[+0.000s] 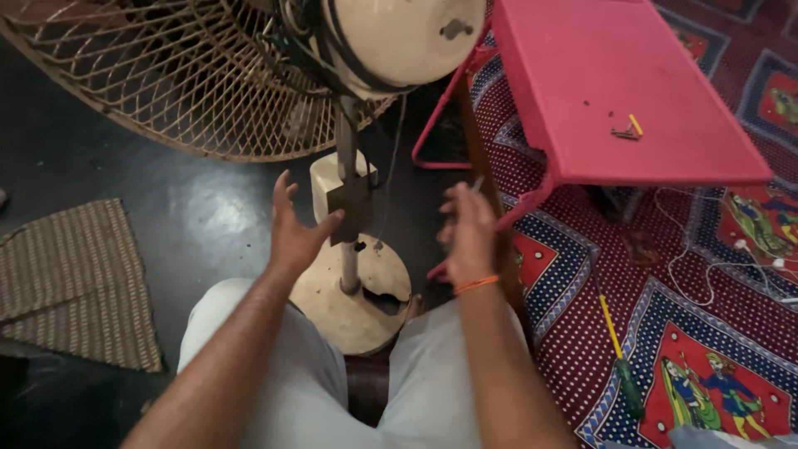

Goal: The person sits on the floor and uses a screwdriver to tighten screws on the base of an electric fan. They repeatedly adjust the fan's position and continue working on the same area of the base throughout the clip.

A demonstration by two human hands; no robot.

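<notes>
A cream pedestal fan stands in front of me, its wire guard [166, 83] at upper left and its motor housing [399, 41] at top centre. A metal pole [349, 249] runs down to a round cream base [357, 303] between my knees. My left hand [295, 229] is open, fingers spread, its thumb touching a dark metal bracket [351, 204] on the pole. To the right of the pole, my right hand [470, 229] pinches a small thin metal piece [478, 183]. An orange thread band circles that wrist.
A low pink table [623, 91] at upper right carries small screws [628, 129]. A yellow and green screwdriver [619, 353] lies on a patterned red and blue cloth [706, 333]. White cable [731, 258] trails at right. A woven mat [75, 283] lies at left on dark floor.
</notes>
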